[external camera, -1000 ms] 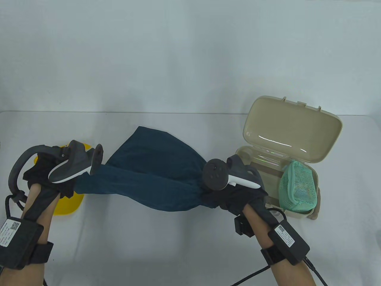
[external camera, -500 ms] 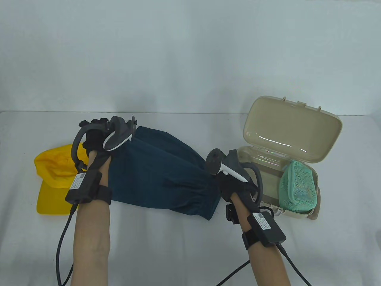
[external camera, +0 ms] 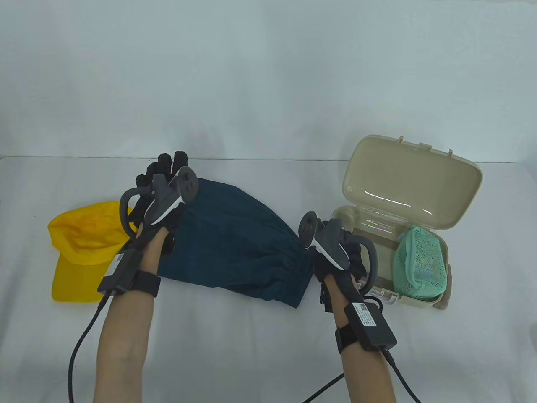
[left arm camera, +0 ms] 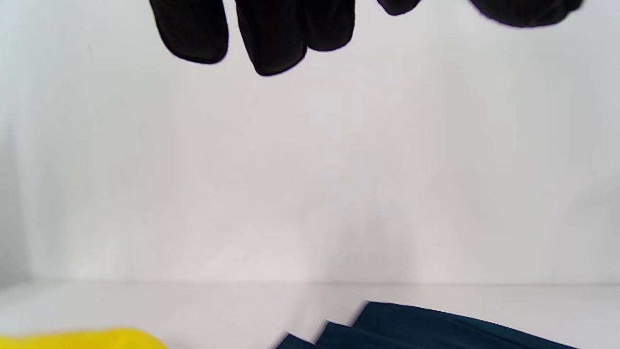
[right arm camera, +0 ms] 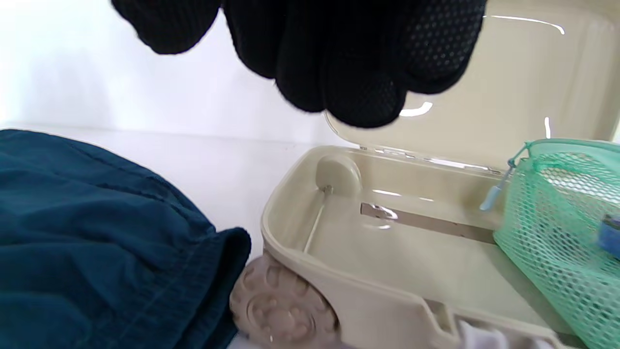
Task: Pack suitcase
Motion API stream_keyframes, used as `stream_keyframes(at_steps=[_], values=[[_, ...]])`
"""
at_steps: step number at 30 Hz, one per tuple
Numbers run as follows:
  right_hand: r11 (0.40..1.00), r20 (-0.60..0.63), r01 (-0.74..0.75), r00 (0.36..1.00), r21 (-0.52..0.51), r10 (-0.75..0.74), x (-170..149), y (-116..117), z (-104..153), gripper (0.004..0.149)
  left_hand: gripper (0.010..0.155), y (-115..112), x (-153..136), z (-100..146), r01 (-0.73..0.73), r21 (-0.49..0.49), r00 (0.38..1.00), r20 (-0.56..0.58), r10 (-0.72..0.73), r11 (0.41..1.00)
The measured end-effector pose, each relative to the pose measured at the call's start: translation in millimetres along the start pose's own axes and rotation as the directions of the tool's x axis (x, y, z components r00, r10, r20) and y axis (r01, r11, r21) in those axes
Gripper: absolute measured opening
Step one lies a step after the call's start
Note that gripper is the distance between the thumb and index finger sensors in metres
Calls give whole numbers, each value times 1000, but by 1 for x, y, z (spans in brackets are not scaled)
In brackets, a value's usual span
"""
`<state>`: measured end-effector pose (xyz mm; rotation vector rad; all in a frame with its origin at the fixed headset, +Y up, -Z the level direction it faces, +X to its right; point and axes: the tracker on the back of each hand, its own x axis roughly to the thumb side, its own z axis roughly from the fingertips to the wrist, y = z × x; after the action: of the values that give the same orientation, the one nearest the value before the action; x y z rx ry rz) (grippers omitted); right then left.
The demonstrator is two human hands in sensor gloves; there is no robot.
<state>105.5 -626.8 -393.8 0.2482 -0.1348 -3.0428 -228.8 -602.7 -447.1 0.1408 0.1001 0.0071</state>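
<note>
Dark teal shorts (external camera: 235, 243) lie folded on the table's middle. My left hand (external camera: 168, 168) hovers over their far left corner with fingers spread and holds nothing. In the left wrist view the fingers (left arm camera: 271, 43) hang free above the shorts' edge (left arm camera: 436, 325). My right hand (external camera: 348, 247) is between the shorts' gathered waistband and the open beige suitcase (external camera: 411, 180), fingers loosely curled and empty. In the right wrist view the fingers (right arm camera: 348, 63) hang over the suitcase rim (right arm camera: 368, 286). A green mesh bag (external camera: 421, 264) stands in the suitcase's right part and shows in the right wrist view (right arm camera: 562, 232).
A yellow cap (external camera: 79, 252) lies at the left, its right side partly behind my left forearm. The suitcase lid stands upright at the far right. Cables trail from both wrists to the front edge.
My left hand carried the shorts' left end away from me to the far side and let go. My right hand let go of the waistband and drew slightly right.
</note>
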Motion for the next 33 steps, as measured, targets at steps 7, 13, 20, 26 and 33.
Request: stream_keyframes(at_steps=[7,13,20,26,33], values=[[975,-2,-61,998,213,63,9,32,13,70,88,-16,-33,78,-168,-134,979,93,181,977],[919,-99,16,995,393,25,18,78,4,78,90,-36,-49,128,-296,-213,935,136,328,931],[896,-189,-61,969,439,158,36,112,-14,75,90,-44,-48,147,-249,-192,935,210,287,949],[791,-187,-85,951,606,246,56,112,-27,86,89,-37,-40,150,-276,-174,919,239,312,945],[797,-297,82,946,599,126,57,114,-28,84,89,-35,-43,152,-301,-163,909,248,334,940]])
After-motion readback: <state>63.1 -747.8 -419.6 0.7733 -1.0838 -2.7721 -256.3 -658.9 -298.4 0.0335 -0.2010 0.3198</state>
